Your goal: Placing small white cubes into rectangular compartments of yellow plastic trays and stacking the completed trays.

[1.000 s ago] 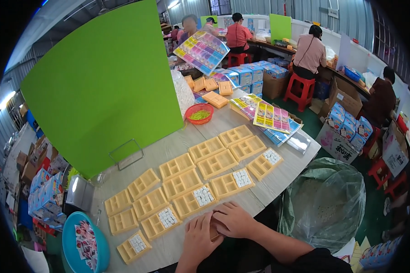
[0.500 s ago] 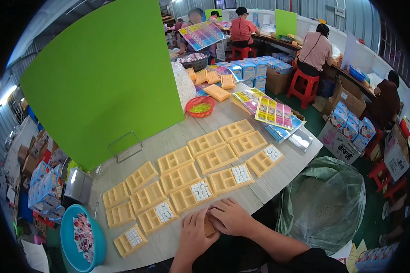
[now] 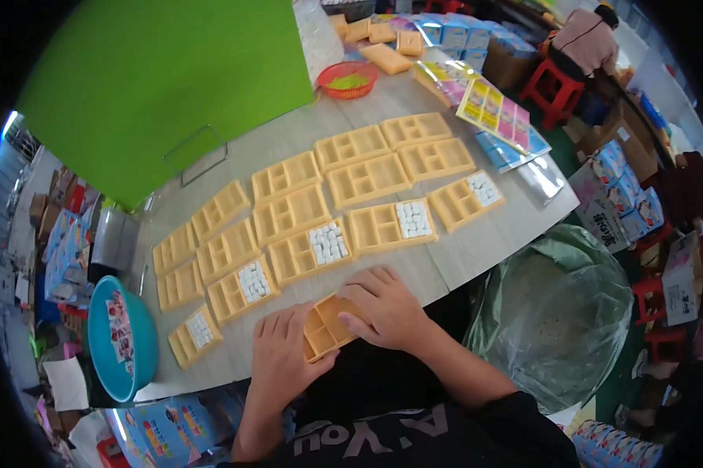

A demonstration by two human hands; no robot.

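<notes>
At the table's front edge I hold an orange compartment tray (image 3: 320, 336) between both hands, tilted toward me, with its dividers showing. My left hand (image 3: 283, 351) is closed on its left end, the thumb along the near side. My right hand (image 3: 386, 309) grips its right end, the thumb over the large compartment. Its visible compartments hold nothing. Beyond my hands, similar trays stand in rows on the table. Several in the nearest row, such as the tray (image 3: 365, 227) just past my right hand, have one section filled with small white pieces (image 3: 412, 219).
A teal basin (image 3: 149, 343) with small packets stands at the table's left. A green panel (image 3: 172, 86) rises behind the trays beside a red basket (image 3: 326, 87). Printed sheets (image 3: 492, 113) lie at the right edge, above a plastic-lined bin (image 3: 554, 327). A person (image 3: 589, 43) sits farther back.
The view has tilted down. Between my hands the orange tray, mostly covered before, now shows its compartments. Both hands still grip it.
</notes>
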